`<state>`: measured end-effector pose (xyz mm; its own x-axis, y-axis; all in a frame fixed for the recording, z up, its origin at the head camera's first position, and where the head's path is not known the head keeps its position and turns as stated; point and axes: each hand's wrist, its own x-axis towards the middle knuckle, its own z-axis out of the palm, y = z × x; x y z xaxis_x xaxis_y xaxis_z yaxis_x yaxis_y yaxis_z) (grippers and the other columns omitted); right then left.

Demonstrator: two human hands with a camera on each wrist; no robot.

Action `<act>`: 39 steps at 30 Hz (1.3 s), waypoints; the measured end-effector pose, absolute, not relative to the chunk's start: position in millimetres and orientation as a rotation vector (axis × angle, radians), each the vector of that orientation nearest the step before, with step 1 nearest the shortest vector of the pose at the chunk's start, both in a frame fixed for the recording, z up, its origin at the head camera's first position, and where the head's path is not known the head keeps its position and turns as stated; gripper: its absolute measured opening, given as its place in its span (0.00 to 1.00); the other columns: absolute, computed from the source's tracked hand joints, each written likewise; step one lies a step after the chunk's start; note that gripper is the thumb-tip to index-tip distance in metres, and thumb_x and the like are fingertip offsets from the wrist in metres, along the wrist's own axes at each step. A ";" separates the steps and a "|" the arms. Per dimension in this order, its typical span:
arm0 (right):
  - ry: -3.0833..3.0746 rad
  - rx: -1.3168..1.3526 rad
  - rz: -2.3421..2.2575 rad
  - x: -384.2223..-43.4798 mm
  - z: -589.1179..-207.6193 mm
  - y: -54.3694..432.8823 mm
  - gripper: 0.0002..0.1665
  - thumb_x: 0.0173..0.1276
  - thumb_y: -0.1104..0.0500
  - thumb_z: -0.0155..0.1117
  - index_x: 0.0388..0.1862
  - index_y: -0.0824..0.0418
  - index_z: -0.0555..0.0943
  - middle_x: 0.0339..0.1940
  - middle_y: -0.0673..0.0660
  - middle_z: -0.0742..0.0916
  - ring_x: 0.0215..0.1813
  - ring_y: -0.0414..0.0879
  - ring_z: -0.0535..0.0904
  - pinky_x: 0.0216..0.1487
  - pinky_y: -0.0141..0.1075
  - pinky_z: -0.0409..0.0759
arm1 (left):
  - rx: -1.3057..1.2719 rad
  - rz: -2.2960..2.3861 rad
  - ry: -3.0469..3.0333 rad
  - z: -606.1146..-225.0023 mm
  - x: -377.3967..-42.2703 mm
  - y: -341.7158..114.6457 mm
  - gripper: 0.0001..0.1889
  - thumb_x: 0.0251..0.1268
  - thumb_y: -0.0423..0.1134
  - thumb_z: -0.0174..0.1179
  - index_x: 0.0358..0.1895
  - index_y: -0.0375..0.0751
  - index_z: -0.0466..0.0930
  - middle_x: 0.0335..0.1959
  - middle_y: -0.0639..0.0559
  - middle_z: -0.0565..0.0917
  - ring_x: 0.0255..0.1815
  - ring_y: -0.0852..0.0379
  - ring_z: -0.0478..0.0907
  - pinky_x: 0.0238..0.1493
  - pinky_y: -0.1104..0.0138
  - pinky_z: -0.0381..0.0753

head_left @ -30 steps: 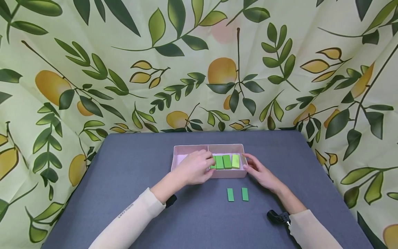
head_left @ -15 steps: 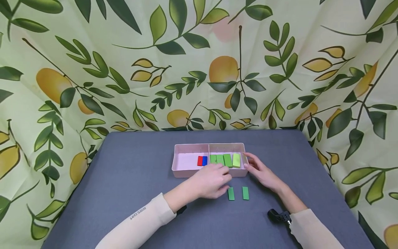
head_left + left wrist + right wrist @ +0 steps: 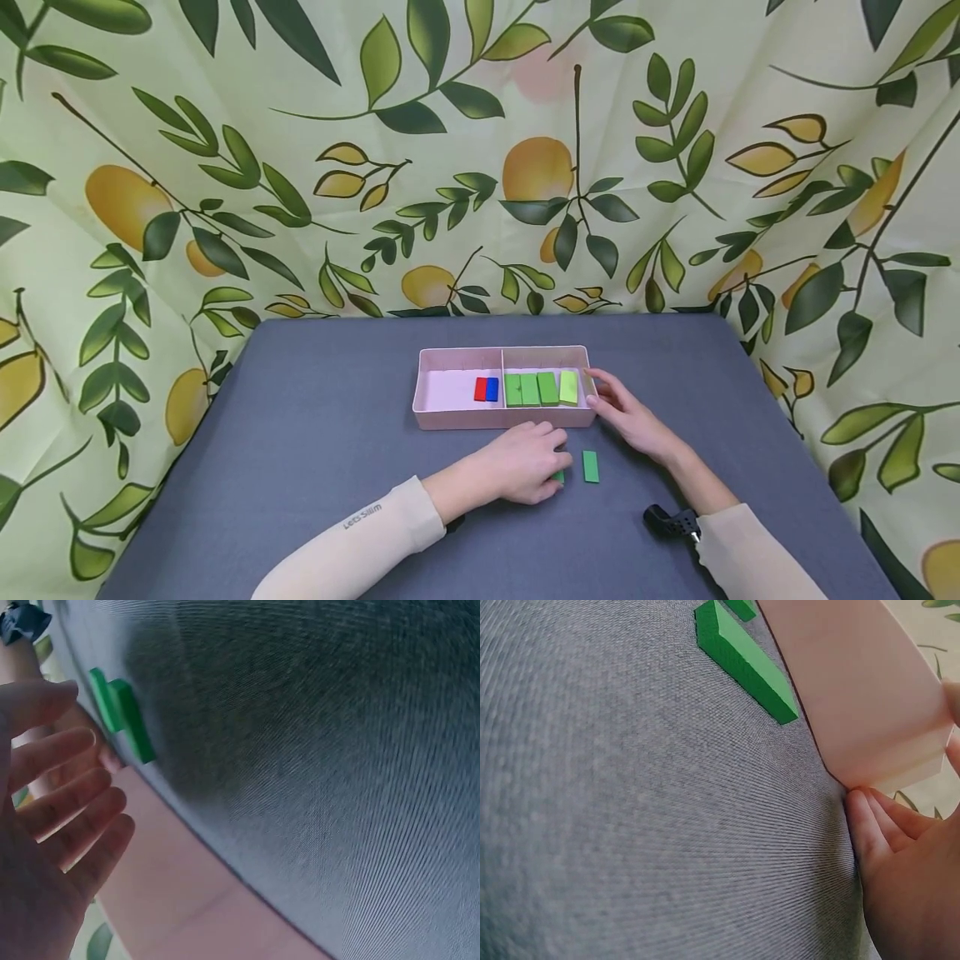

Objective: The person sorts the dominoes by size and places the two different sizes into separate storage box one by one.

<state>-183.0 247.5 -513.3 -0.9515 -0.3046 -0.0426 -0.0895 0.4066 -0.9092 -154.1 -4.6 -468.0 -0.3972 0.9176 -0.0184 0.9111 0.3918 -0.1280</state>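
Note:
My left hand (image 3: pixel 525 462) reaches over a green block (image 3: pixel 558 477) on the table and covers most of it in the head view. In the left wrist view its fingers are spread and relaxed, with that green block (image 3: pixel 131 724) beyond the fingertips. A second green block (image 3: pixel 591 467) lies just to the right. My right hand (image 3: pixel 630 421) holds the right end of a pink two-compartment box (image 3: pixel 457 419), fingertips at the rim and lower fingers against the bottom corner. Several green blocks (image 3: pixel 529 389) stand in a row in the right compartment, the rightmost block (image 3: pixel 568 388) paler.
A red block (image 3: pixel 480 389) and a blue block (image 3: pixel 492 389) sit side by side in the left compartment, against the divider (image 3: pixel 502 379). Dark grey cloth covers the table (image 3: pixel 330 383). Behind it hangs a leaf-patterned curtain (image 3: pixel 465 75).
My left hand has moved out of the box, right and toward me, to the left loose green block. The red and blue blocks have come into view. My right hand stays at the box.

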 end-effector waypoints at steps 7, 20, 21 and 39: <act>2.460 -0.337 -1.572 -182.2 -513.3 245.8 0.34 0.83 0.50 0.52 0.81 0.52 0.55 0.69 0.71 0.72 0.67 0.62 0.71 0.65 0.55 0.69 | -1.722 0.241 -2.683 -479.6 -153.0 0.2 0.20 0.71 0.56 0.61 0.61 0.55 0.83 0.57 0.55 0.80 0.52 0.59 0.74 0.56 0.69 0.76; 2.463 -0.314 -1.573 -180.0 -515.0 244.5 0.35 0.83 0.49 0.52 0.82 0.52 0.55 0.70 0.70 0.72 0.67 0.61 0.71 0.65 0.53 0.71 | -1.739 0.242 -2.654 -480.7 -151.4 2.0 0.17 0.71 0.52 0.63 0.58 0.53 0.85 0.49 0.56 0.81 0.45 0.60 0.73 0.50 0.73 0.76; 2.465 -0.313 -1.570 -180.0 -515.1 244.5 0.35 0.83 0.49 0.52 0.82 0.52 0.54 0.70 0.70 0.72 0.67 0.61 0.71 0.65 0.53 0.71 | -1.743 0.240 -2.648 -479.9 -151.0 1.5 0.17 0.71 0.52 0.64 0.58 0.53 0.85 0.49 0.56 0.81 0.45 0.60 0.73 0.50 0.73 0.76; 2.485 -0.324 -1.549 -183.4 -515.5 247.0 0.34 0.82 0.47 0.52 0.81 0.52 0.56 0.70 0.71 0.72 0.67 0.62 0.72 0.65 0.52 0.71 | -1.765 0.245 -2.542 -456.3 -144.5 -20.8 0.14 0.67 0.51 0.66 0.53 0.53 0.87 0.43 0.57 0.82 0.40 0.61 0.73 0.43 0.74 0.76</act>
